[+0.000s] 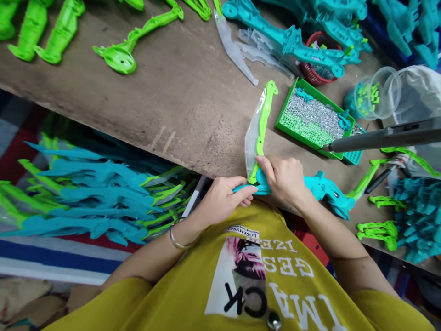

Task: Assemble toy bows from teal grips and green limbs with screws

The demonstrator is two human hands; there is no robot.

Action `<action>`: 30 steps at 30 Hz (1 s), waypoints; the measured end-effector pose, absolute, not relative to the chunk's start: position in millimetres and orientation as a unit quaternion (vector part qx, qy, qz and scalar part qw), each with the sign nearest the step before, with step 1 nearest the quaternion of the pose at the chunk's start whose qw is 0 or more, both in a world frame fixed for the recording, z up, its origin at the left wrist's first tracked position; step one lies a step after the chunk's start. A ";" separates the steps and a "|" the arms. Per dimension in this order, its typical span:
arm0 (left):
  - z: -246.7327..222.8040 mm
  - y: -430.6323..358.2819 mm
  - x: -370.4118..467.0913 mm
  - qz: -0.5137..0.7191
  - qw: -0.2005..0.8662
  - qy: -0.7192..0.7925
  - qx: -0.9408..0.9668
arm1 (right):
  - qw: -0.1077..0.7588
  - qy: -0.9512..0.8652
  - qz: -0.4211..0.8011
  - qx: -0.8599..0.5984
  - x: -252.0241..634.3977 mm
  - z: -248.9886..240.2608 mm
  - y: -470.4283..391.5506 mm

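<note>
A long turquoise plastic body (315,185) lies across the front of the bench, close to the yellow shirt. My left hand (229,195) pinches its narrow left end between thumb and fingers. Over the same body, nearer the middle, my right hand (285,178) is closed, its thumb pressed by the joint. From that joint a lime-green arm (263,122) with a clear plastic blade (253,138) along it points away from me. Another green arm (363,181) sticks out at the body's right end. My right palm hides part of the turquoise body.
A green tray (280,120) of small silvery screws stands beyond my right hand. Above it reaches a grey screwdriver-like tool (386,137). Turquoise parts (416,216) are stacked at right; assembled pieces (99,193) pile below the bench's left edge. A red basket (315,76) stands behind.
</note>
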State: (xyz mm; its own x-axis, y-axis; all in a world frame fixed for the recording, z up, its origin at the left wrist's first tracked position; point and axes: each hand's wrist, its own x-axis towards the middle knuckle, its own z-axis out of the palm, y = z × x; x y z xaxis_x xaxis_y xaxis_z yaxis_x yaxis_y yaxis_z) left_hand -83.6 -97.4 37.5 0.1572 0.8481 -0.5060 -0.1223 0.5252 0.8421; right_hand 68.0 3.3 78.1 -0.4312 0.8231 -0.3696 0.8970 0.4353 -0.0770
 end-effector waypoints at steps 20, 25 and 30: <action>14.3 -66.3 -88.2 0.474 0.682 0.535 0.157 | -0.007 0.801 -0.309 0.513 66.2 34.7 58.5; 10.5 -66.1 -85.5 0.479 0.669 0.548 0.149 | -0.380 0.793 -0.121 0.460 99.5 36.9 43.2; 6.6 -65.6 -85.0 0.471 0.669 0.554 0.154 | -0.584 0.615 0.085 0.523 154.3 49.0 44.8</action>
